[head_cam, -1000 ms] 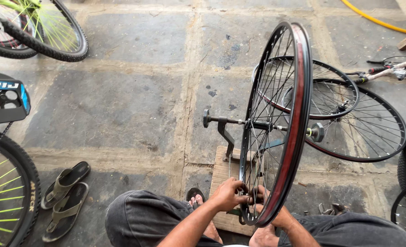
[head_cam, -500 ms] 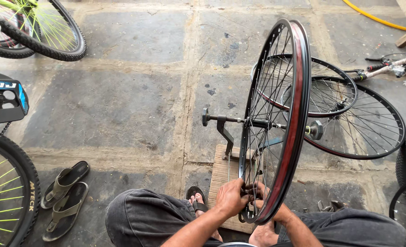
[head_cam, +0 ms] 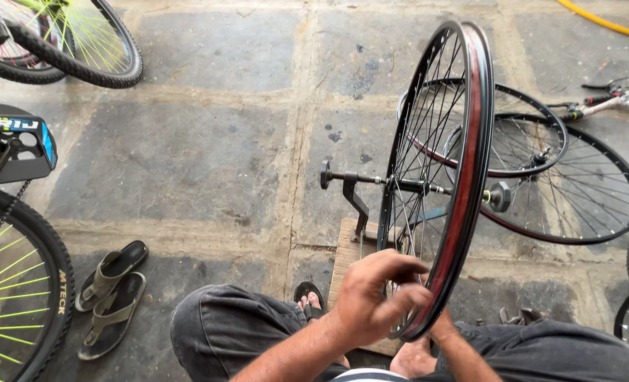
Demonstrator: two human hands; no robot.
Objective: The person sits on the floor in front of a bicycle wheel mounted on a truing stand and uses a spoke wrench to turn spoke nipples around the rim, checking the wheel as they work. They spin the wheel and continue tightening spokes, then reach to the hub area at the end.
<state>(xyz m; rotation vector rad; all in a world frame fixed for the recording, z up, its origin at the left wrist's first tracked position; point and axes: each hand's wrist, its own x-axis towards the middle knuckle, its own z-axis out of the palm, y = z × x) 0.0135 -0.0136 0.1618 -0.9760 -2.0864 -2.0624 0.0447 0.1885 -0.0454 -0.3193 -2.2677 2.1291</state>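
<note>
Lighting: even, soft daylight, bright; faint diffuse shadows on the stone floor [head_cam: 187,155]. Glare: mild sheen along the red-lined rim [head_cam: 463,198] above the grip. Sharpness: good overall; left hand [head_cam: 371,297] slightly motion-blurred at the fingers. Distortion: wide-angle bending toward frame edges.

Count from my seat: 1 spoked rim [head_cam: 463,177] upright on 1 truing stand [head_cam: 357,201]. 2 bare rims [head_cam: 576,184] flat on the floor. 2 tyred wheels with neon spokes: [head_cam: 24,283], [head_cam: 81,42]. 2 loose sandals [head_cam: 109,293]. 1 yellow hose [head_cam: 601,21]. 2 hands of mine: left [head_cam: 371,297], right [head_cam: 442,327].
</note>
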